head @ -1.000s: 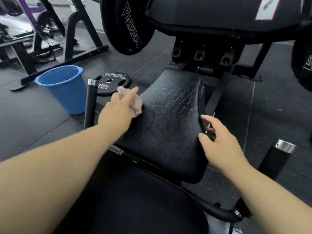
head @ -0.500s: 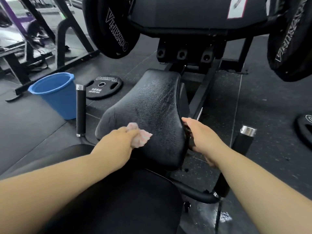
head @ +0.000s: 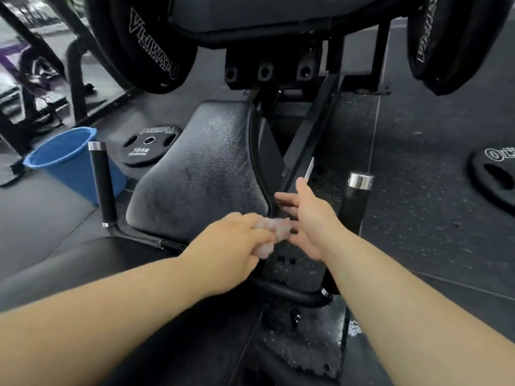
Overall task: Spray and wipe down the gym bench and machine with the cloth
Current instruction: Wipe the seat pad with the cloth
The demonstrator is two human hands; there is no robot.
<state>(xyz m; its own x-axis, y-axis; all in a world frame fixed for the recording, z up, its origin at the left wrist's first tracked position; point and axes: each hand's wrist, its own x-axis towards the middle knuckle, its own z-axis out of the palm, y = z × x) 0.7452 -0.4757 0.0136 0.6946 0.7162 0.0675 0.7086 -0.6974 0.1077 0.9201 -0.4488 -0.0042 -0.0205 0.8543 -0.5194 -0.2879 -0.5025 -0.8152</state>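
The left hand (head: 231,246) curls its fingers round a crumpled pale pink cloth (head: 274,229) at the near right corner of the black padded vinyl seat (head: 200,168) of the machine. The right hand (head: 309,218) is just right of the cloth, fingers straight and spread, pointing left at the seat's right edge and holding nothing. A blue plastic bucket (head: 64,165) stands on the floor to the left, with a black 10 kg weight plate (head: 149,144) lying flat beyond it. A black chrome-capped handle (head: 101,185) rises between bucket and seat.
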